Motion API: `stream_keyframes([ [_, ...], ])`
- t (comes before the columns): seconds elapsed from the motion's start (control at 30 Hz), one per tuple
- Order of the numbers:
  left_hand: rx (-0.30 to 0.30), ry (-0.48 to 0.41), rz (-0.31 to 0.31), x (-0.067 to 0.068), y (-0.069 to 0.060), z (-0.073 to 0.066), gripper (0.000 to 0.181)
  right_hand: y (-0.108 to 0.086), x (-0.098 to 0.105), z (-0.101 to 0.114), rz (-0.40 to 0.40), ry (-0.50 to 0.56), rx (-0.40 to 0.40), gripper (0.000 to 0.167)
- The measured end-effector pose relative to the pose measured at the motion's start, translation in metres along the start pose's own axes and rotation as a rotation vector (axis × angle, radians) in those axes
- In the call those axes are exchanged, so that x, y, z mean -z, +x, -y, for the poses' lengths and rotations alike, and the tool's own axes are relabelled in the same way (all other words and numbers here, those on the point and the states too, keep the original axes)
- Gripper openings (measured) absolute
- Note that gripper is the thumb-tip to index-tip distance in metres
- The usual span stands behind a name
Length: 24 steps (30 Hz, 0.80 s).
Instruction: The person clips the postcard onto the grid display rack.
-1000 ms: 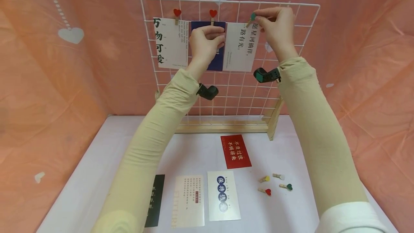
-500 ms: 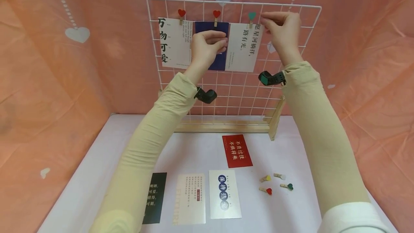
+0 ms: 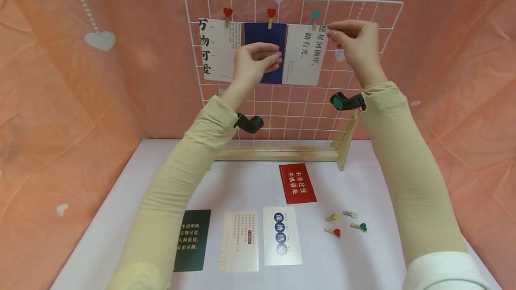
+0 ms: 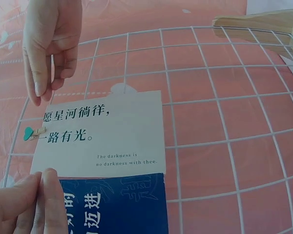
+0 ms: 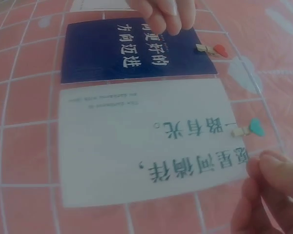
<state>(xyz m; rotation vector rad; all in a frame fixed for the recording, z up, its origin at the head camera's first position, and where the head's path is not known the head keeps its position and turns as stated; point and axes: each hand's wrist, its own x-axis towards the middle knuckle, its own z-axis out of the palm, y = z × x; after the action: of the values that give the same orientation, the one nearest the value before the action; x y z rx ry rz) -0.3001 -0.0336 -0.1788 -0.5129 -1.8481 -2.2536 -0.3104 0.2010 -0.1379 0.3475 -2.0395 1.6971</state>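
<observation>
A white card with black writing (image 3: pixel 305 57) hangs on a white wire grid rack (image 3: pixel 363 1), fixed at its top by a wooden clip with a teal heart (image 3: pixel 316 15). My right hand (image 3: pixel 358 46) is at that card's upper right corner, thumb and fingertips close to it; contact is unclear. In front of a dark blue card (image 3: pixel 262 32), my left hand (image 3: pixel 255 64) hovers with loosely bent fingers, holding nothing. Clips with red hearts fasten the blue card and another white card (image 3: pixel 219 53) to its left. The right wrist view shows the teal clip (image 5: pixel 249 128) across the card's edge.
On the white table (image 3: pixel 238 182) lie a red card (image 3: pixel 297 183), a white card with blue circles (image 3: pixel 282 236), a cream card (image 3: pixel 239 243) and a dark green card (image 3: pixel 193 240). Several heart clips (image 3: pixel 333 232) lie at right. The rack has a wooden base (image 3: pixel 278 155).
My right hand has let go of the teal clip, which now stays on the card, and has moved right and slightly down. My left hand has drawn slightly down from the blue card.
</observation>
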Motion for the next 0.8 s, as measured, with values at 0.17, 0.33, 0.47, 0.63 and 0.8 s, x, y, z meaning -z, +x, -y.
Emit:
stream_keyframes([
  [0.17,0.008,-0.010,0.017,0.006,-0.005,0.003,0.025,-0.009,0.003,-0.008,0.023,0.017,-0.032,0.021],
  [0.33,0.025,-0.013,0.039,0.014,-0.012,0.010,0.024,-0.022,0.006,-0.019,0.055,-0.008,-0.060,0.029],
  [0.47,0.050,0.024,0.051,0.022,-0.019,0.017,0.024,-0.032,0.010,-0.030,0.069,-0.028,-0.042,0.030],
  [0.63,0.097,0.067,0.077,0.037,-0.032,0.025,0.028,-0.047,0.016,-0.041,0.108,-0.056,-0.040,0.029],
  [0.8,0.096,0.118,0.113,0.052,-0.048,0.038,0.028,-0.061,0.024,-0.050,0.163,-0.091,-0.056,0.030],
])
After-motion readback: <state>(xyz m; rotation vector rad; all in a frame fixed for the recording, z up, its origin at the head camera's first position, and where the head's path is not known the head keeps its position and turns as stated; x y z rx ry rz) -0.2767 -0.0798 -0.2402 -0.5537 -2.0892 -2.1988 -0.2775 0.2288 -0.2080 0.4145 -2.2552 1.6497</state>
